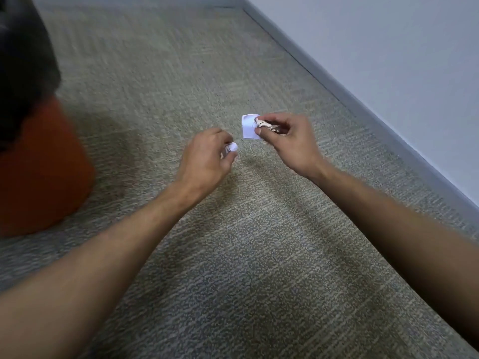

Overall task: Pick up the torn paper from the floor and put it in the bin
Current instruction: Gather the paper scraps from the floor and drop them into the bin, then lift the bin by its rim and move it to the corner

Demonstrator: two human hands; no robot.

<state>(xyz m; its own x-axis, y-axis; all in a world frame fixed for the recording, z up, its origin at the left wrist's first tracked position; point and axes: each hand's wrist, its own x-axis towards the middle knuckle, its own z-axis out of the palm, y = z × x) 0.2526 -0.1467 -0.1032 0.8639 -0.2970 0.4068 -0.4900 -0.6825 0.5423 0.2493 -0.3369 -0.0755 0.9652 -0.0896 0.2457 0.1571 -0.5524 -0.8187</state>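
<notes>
Grey-green carpet (259, 255) meets grey skirting (363, 99), white wall (388, 35).

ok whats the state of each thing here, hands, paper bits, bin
left hand: curled round a small white paper scrap
right hand: pinches a white paper piece with crumpled bits
bin: orange, black liner, standing on the carpet at left
carpet: no loose paper visible

Bin (39, 151) blurred, cropped at left edge
</notes>
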